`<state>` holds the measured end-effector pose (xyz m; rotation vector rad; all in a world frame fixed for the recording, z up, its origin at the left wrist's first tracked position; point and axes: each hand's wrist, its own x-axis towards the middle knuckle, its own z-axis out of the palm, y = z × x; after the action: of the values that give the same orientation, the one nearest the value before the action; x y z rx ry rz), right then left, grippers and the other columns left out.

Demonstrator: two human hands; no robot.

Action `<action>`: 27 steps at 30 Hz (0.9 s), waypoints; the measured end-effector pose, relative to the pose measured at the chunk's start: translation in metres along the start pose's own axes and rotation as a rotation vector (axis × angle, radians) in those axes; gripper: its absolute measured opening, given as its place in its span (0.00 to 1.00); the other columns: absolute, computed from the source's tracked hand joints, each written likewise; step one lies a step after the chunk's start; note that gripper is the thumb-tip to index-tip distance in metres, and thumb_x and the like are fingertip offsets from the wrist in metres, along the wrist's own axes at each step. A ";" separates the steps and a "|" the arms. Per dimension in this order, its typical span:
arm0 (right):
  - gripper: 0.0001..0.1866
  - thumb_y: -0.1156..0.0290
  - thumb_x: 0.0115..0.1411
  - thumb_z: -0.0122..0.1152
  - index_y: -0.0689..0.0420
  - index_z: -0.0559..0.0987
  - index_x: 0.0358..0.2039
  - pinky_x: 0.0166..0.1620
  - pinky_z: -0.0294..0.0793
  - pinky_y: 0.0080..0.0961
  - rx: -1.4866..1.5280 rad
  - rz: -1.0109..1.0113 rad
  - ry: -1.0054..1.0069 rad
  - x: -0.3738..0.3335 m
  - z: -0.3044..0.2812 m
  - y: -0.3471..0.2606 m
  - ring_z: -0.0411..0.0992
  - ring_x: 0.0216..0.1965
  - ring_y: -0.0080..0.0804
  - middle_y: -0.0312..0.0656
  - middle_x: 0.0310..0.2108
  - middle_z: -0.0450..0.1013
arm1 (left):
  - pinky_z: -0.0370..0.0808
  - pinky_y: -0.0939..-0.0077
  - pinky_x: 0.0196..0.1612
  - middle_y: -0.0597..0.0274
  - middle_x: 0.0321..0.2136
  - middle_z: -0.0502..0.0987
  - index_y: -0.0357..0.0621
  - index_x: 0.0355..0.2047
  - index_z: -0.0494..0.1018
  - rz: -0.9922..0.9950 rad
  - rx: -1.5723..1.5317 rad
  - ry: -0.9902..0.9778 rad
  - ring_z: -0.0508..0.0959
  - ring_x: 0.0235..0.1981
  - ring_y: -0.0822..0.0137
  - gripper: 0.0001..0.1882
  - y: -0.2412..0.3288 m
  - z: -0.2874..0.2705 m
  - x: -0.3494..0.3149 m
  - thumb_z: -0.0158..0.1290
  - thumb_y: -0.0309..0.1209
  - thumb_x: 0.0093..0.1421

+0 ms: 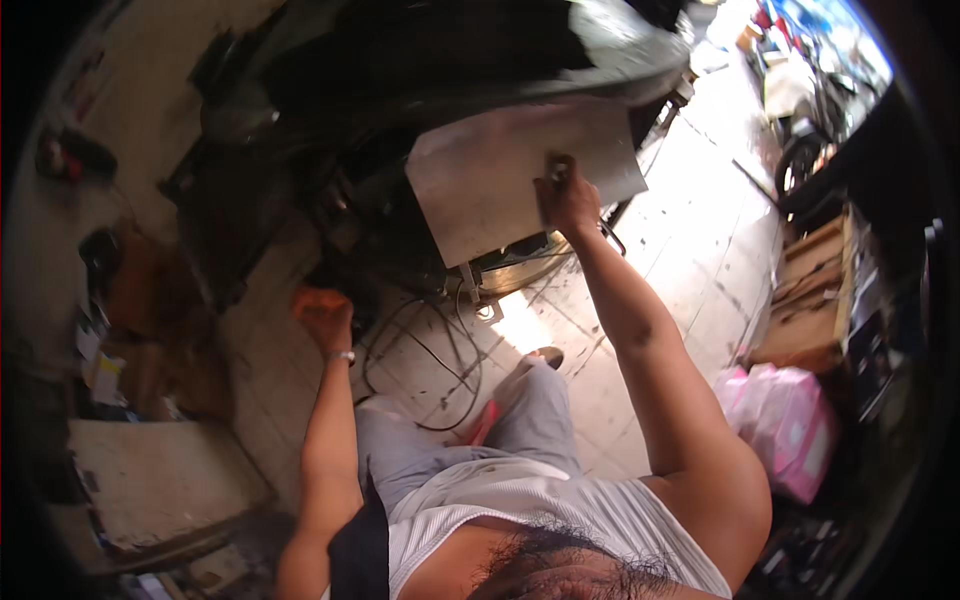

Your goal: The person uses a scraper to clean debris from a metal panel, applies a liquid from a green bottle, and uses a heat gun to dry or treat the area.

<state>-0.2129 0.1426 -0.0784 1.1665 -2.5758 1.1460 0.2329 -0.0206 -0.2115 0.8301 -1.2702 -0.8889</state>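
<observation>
My right hand (575, 205) is over the right part of a pale, flat metal-looking sheet (480, 180). Its fingers are curled round something small and dark with a light end, too blurred to name. The sheet lies tilted against a large dark piece of equipment (400, 60), whose details are lost in shadow. Lower and to the left, my left hand (330, 322) hangs apart from the sheet with its fingers curled. Bright orange shows at those fingers; what it is, I cannot make out. A band circles the left wrist.
A dark cable (440, 365) loops over the tiled floor (690, 270) near my legs. On the right stand a wooden crate (800, 300) and a pink-and-white wrapped package (780, 425). A pale board (165, 480) lies at lower left, below assorted clutter.
</observation>
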 end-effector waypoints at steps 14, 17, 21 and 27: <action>0.18 0.55 0.54 0.67 0.57 0.83 0.35 0.42 0.76 0.38 0.195 0.545 -0.518 -0.427 -0.083 0.190 0.79 0.37 0.48 0.53 0.33 0.79 | 0.78 0.63 0.50 0.47 0.48 0.75 0.27 0.50 0.60 0.493 0.679 0.986 0.78 0.46 0.56 0.40 0.286 -0.249 0.071 0.73 0.28 0.42; 0.24 0.49 0.53 0.67 0.58 0.84 0.39 0.46 0.76 0.36 0.163 0.664 -0.773 -0.512 -0.099 0.230 0.79 0.39 0.46 0.52 0.37 0.80 | 0.78 0.64 0.48 0.46 0.43 0.78 0.24 0.44 0.69 0.355 0.502 0.661 0.80 0.43 0.55 0.32 0.273 -0.166 0.052 0.72 0.29 0.43; 0.30 0.42 0.51 0.67 0.57 0.84 0.42 0.49 0.74 0.37 0.379 0.650 -1.076 -0.574 -0.118 0.196 0.79 0.44 0.45 0.53 0.40 0.80 | 0.75 0.65 0.50 0.49 0.47 0.77 0.25 0.52 0.65 0.135 0.654 0.274 0.79 0.46 0.55 0.35 0.245 -0.139 0.054 0.68 0.25 0.45; 0.32 0.40 0.51 0.66 0.55 0.84 0.44 0.50 0.74 0.36 0.443 0.692 -1.204 -0.649 -0.068 0.213 0.79 0.44 0.44 0.53 0.40 0.80 | 0.74 0.71 0.48 0.61 0.42 0.74 0.40 0.54 0.62 -0.184 0.612 -0.728 0.77 0.42 0.65 0.39 0.196 -0.010 -0.009 0.61 0.18 0.38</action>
<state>0.0854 0.6753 -0.3933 1.3491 -4.0286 1.4677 0.2602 0.0731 -0.0405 1.1631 -2.1973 -1.0033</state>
